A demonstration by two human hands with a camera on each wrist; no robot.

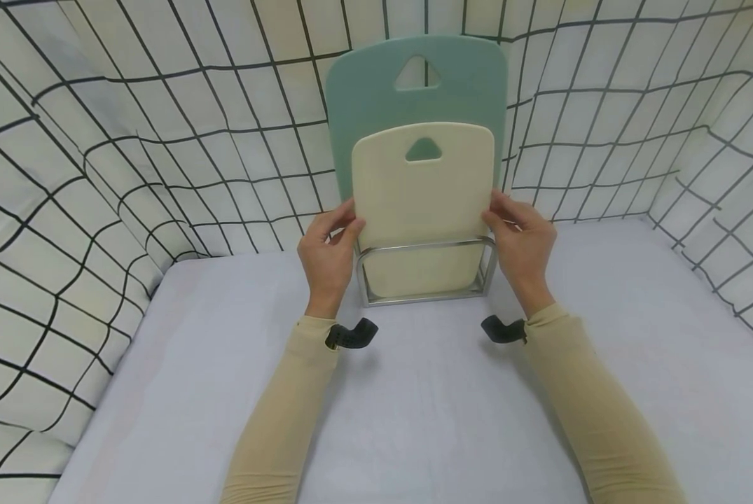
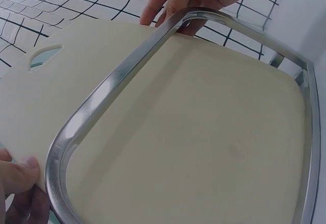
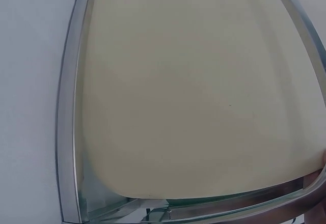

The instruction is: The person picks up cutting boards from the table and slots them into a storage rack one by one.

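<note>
A cream cutting board [image 1: 423, 189] stands upright in a silver metal rack [image 1: 426, 245], its lower part behind the rack's front bar. My left hand [image 1: 328, 252] pinches the board's left edge between thumb and fingers, just above the bar. On the opposite edge, my right hand [image 1: 524, 238] pinches it at about the same height. Behind it rises a larger green cutting board [image 1: 376, 98], its lower part hidden by the cream one. In the right wrist view, the cream board's [image 3: 193, 91] rounded bottom corner sits inside the rack's frame [image 3: 69, 122].
The rack stands on a white tabletop [image 1: 439, 406]. White walls with a black grid [image 1: 225, 126] enclose the back and both sides, close behind the green board. A black wrist camera mount [image 1: 354, 334] juts inward from the left sleeve, another [image 1: 502, 329] from the right.
</note>
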